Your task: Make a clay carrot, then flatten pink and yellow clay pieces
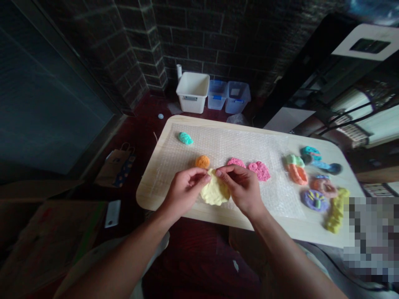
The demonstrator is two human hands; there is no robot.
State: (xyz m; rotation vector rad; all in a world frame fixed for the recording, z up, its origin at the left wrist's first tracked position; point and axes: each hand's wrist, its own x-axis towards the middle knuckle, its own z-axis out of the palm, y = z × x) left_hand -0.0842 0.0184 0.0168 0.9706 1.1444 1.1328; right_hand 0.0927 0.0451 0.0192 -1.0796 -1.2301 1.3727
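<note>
A flattened, uneven sheet of pale yellow modelling clay (215,192) hangs between my hands, above the table's near edge. My left hand (187,185) pinches its upper left rim between thumb and fingers. At the upper right rim, my right hand (241,182) grips it the same way. Just beyond the fingers sits an orange clay ball (202,161). Two bumpy pink clay pieces (259,171) lie behind and beside my right hand, one partly hidden by it. A teal clay lump (185,138) rests farther back on the left.
Bubble wrap (205,139) covers much of the wooden table (145,192). Several coloured clay shapes, including a purple disc (315,201) and a yellow-green strip (337,211), lie on the right. A white bin (192,93) and clear boxes (237,97) stand on the floor behind.
</note>
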